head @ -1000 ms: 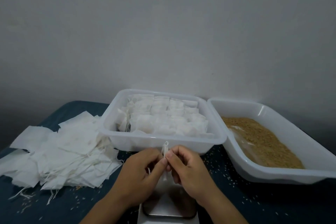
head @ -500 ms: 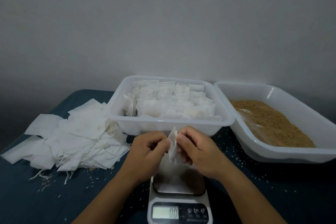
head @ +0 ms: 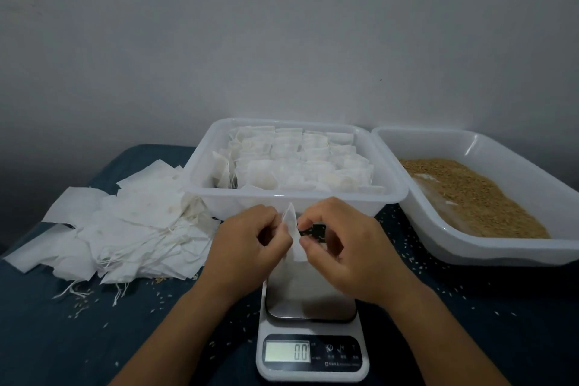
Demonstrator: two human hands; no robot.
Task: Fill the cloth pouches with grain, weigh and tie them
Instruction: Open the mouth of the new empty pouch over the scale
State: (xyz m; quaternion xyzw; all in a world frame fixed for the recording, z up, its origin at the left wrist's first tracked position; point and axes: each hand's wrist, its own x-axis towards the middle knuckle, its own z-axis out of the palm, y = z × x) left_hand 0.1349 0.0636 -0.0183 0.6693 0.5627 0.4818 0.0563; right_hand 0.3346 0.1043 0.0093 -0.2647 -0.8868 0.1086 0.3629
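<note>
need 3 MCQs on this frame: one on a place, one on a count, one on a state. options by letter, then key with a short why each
1. Where does the pile of empty pouches lie?
A. left of the tub of filled pouches
B. inside the grain tub
C. on the scale platform

2. How many white plastic tubs stand on the table?
A. one
B. two
C. four

3. What are the hands doing?
A. both rest flat on the table
B. both pinch one pouch above the scale
C. one scoops grain

Key:
1 A, the flat pouches spread on the dark cloth to the left of the tub of filled pouches.
2 B, that tub and the grain tub beside it.
3 B, the left hand and right hand hold the pouch between fingertips over the scale, which reads 0.0.
</note>
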